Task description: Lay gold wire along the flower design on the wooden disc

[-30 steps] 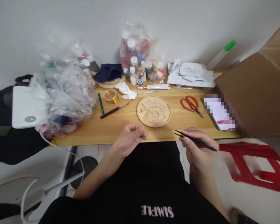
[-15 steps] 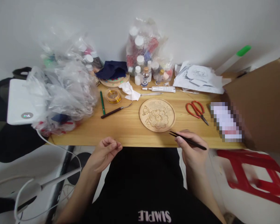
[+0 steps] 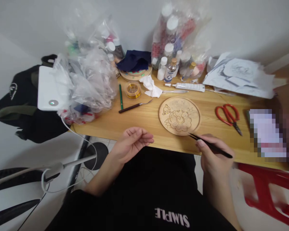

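Observation:
My right hand (image 3: 214,152) holds black tweezers (image 3: 213,147), their tips apart and pointing left at the near rim of a round wooden plate (image 3: 179,116). Gold-coloured lines trace parts of a flower and a small figure on the plate; its upper area shows drawn lines. Over the table's front edge, my left hand (image 3: 135,141) has its palm half turned up, the fingers loosely stretched with nothing visible in them. Beyond it lie a dark-handled tool with a thin metal tip (image 3: 132,107), a green stick (image 3: 120,96) and a spool of gold wire (image 3: 133,90).
Red-handled scissors (image 3: 227,116) and a blurred-out phone-like object (image 3: 267,134) lie right of the plate. Behind it are a white tube (image 3: 190,87), crumpled tissue (image 3: 150,86), bottles (image 3: 170,70) and papers (image 3: 239,75). Plastic bags (image 3: 89,80) crowd the left; a red stool (image 3: 267,183) stands at lower right.
The view has turned, shifting the table things to the right in the picture. My left hand has come up nearer the table edge and its fingers have loosened. The tweezers remain in my right hand.

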Demonstrator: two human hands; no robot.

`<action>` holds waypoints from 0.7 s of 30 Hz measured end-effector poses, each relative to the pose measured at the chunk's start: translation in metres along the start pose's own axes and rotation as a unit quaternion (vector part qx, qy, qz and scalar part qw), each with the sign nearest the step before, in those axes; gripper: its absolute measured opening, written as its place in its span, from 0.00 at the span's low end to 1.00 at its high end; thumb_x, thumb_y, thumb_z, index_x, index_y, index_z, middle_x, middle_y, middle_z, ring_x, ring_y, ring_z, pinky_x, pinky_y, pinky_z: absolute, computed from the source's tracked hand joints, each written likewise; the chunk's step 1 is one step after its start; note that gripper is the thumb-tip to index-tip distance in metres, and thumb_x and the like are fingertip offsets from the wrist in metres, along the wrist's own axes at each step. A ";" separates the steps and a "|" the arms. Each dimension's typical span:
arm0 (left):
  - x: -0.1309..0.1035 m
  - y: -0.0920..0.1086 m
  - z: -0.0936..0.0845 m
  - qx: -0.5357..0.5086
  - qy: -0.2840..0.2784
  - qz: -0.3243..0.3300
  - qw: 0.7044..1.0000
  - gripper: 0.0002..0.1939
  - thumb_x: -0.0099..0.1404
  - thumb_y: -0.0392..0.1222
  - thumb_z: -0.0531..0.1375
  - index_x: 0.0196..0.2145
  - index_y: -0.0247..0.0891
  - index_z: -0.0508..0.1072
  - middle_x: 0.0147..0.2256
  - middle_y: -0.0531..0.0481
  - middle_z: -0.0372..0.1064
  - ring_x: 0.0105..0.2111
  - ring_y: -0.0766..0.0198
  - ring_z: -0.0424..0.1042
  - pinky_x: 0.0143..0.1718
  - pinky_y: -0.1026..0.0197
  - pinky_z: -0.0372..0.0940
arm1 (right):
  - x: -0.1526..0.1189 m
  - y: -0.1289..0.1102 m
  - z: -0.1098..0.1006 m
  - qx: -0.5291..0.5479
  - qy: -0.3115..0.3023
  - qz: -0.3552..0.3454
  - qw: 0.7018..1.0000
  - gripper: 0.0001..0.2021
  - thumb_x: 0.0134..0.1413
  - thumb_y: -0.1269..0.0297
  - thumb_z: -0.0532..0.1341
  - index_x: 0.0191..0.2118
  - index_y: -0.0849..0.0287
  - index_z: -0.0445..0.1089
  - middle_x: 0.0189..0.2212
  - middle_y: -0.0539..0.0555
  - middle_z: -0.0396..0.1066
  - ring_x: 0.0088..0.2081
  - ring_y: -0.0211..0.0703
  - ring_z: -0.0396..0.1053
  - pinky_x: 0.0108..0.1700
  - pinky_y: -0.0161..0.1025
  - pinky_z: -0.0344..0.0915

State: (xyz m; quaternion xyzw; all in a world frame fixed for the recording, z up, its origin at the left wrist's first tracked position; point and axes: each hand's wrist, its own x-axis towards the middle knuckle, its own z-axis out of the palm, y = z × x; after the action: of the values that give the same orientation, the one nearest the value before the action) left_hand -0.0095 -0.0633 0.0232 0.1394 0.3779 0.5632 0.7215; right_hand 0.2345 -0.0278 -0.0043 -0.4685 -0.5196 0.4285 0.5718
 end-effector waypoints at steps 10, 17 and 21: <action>-0.037 -0.003 -0.047 0.073 0.019 0.025 0.997 0.33 0.40 0.55 0.77 0.13 0.39 0.56 0.08 0.62 0.49 0.10 0.73 0.55 0.20 0.63 0.57 | -0.002 0.004 -0.002 -0.005 0.006 0.025 1.000 0.09 0.49 0.70 0.70 0.36 0.48 0.80 0.31 0.50 0.78 0.32 0.38 0.75 0.32 0.36 0.70; -0.059 -0.035 -0.145 0.134 0.144 0.042 0.979 0.29 0.55 0.58 0.70 0.18 0.37 0.59 0.13 0.63 0.49 0.13 0.76 0.52 0.23 0.67 0.59 | 0.006 0.004 -0.002 -0.005 0.005 0.007 1.000 0.08 0.50 0.70 0.70 0.36 0.49 0.80 0.30 0.50 0.78 0.31 0.37 0.74 0.32 0.35 0.70; -0.044 -0.055 -0.185 0.174 0.198 0.019 0.964 0.15 0.71 0.50 0.58 0.45 0.34 0.71 0.38 0.49 0.71 0.33 0.67 0.72 0.34 0.61 0.71 | 0.009 0.004 -0.002 -0.005 0.003 0.001 1.000 0.09 0.50 0.70 0.70 0.37 0.49 0.80 0.30 0.50 0.78 0.31 0.36 0.74 0.32 0.34 0.71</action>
State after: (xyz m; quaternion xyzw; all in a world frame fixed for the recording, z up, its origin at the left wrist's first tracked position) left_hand -0.1044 -0.1636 -0.1188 0.1559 0.6028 0.5189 0.5858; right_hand 0.2368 -0.0185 -0.0063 -0.4731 -0.5197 0.4245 0.5709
